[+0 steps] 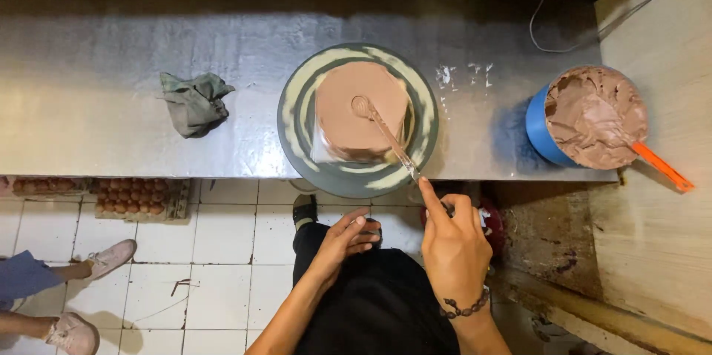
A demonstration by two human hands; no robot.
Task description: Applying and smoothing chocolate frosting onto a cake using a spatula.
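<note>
A round cake (pixel 361 109) coated in brown frosting sits on a grey turntable (pixel 297 114) at the front edge of a steel table (pixel 111 110). My right hand (pixel 452 240) grips the handle of a long palette knife (pixel 386 132), whose rounded tip lies flat on the cake's top near its centre. A bead bracelet is on that wrist. My left hand (pixel 345 240) hangs below the table edge with its fingers loosely apart, holding nothing, near my dark clothing.
A blue tub (pixel 545 132) of brown frosting with an orange-handled spatula (pixel 662 167) stands at the right. A crumpled grey cloth (pixel 194 103) lies left of the turntable. Egg trays (pixel 133 197) sit under the table. Another person's feet (pixel 107 258) are on the tiled floor at left.
</note>
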